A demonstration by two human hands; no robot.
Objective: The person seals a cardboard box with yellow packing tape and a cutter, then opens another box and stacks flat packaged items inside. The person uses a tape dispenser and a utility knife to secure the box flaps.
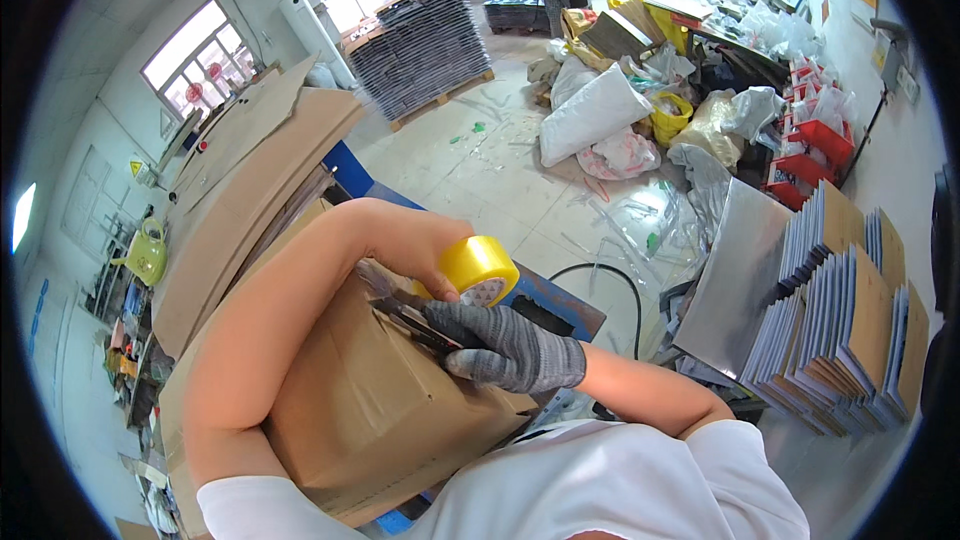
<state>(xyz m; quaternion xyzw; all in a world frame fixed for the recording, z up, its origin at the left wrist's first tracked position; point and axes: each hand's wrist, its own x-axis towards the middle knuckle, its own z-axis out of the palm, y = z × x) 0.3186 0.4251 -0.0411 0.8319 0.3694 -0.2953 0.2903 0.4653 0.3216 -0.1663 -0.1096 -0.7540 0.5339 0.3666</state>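
L hand [428, 255]: yel tape roll [478, 262]; R gloved hand [515, 348]: dk tool [425, 326], type unclr; brn ctn [365, 405] below

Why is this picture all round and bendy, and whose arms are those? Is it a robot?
No robot here! These are a person's own two arms. The camera sits on their head and looks down, so you see what's in front of them. Its very wide lens makes straight edges look curved.

The left hand is bare and holds a shiny roll of yellow tape. The right hand wears a grey glove and grips a dark, thin tool; I can't tell exactly what kind. Under both hands is a big brown cardboard box. Off to the right stand stacks of flat sheets.
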